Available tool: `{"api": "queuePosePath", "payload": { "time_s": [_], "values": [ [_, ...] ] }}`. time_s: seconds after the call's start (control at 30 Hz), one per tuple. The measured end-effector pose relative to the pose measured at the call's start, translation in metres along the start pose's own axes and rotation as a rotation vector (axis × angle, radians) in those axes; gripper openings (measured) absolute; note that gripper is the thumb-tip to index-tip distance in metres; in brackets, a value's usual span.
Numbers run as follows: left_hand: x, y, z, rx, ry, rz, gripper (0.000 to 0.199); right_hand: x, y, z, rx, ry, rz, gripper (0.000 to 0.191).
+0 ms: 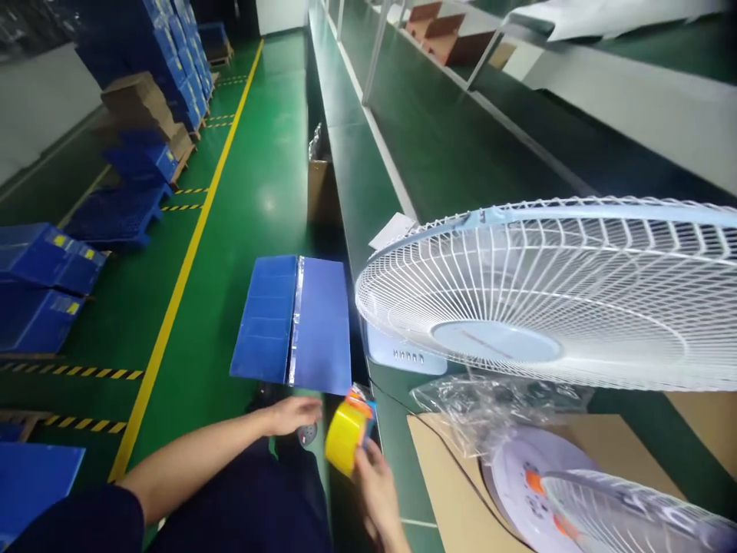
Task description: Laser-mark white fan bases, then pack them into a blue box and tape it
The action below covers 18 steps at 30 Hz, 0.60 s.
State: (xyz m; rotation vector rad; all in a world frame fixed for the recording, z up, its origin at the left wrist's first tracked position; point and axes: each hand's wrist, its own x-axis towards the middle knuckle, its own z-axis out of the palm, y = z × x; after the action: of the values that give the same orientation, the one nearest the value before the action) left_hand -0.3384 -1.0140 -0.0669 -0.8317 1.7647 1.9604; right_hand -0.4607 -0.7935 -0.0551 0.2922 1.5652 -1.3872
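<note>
A blue box (321,322) stands below and ahead of my hands, with a shiny strip of tape (295,322) running down the middle of its top. My right hand (377,488) is closed on a tape dispenser that carries a wide yellow roll (344,439), just past the box's near right corner. My left hand (295,415) is near the box's near edge, its fingers pointing right toward the dispenser, and nothing shows in it.
A large white fan (498,338) stands on the green bench (397,422) at right. A second fan (639,507), clear plastic wrap (461,403) and cardboard (434,468) are nearer. Blue boxes (34,319) and pallets line the left, beyond a yellow floor line (190,261).
</note>
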Motion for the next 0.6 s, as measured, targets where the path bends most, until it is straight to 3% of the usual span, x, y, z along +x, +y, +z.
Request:
{"api": "queuePosePath", "payload": {
  "time_s": [0.07,0.13,0.2,0.3,0.37,0.5,0.6],
  "values": [
    [-0.014,0.001,0.005,-0.364,-0.051,0.001,0.071,0.012,-0.025,0.058,-0.042,-0.289,0.021,0.058],
    [-0.025,-0.004,-0.003,-0.669,0.029,-0.009,0.069,0.021,-0.041,0.104,-0.102,-0.450,0.025,0.054],
    [-0.034,-0.012,-0.023,-0.883,0.160,-0.023,0.068,0.032,-0.047,0.136,-0.196,-0.571,0.042,0.058],
    [-0.039,-0.029,-0.064,-1.048,0.295,-0.010,0.070,0.064,-0.045,0.167,-0.435,-0.725,0.075,0.078],
    [-0.035,-0.041,-0.093,-1.102,0.385,0.026,0.073,0.098,-0.044,0.181,-0.628,-0.644,0.005,0.080],
    [-0.015,-0.056,-0.143,-1.136,0.529,0.038,0.073,0.185,-0.046,0.205,-0.967,-0.125,-0.206,0.052],
    [0.008,-0.063,-0.175,-1.109,0.589,-0.051,0.073,0.242,-0.043,0.213,-1.085,0.020,-0.129,0.034]
  ]
}}
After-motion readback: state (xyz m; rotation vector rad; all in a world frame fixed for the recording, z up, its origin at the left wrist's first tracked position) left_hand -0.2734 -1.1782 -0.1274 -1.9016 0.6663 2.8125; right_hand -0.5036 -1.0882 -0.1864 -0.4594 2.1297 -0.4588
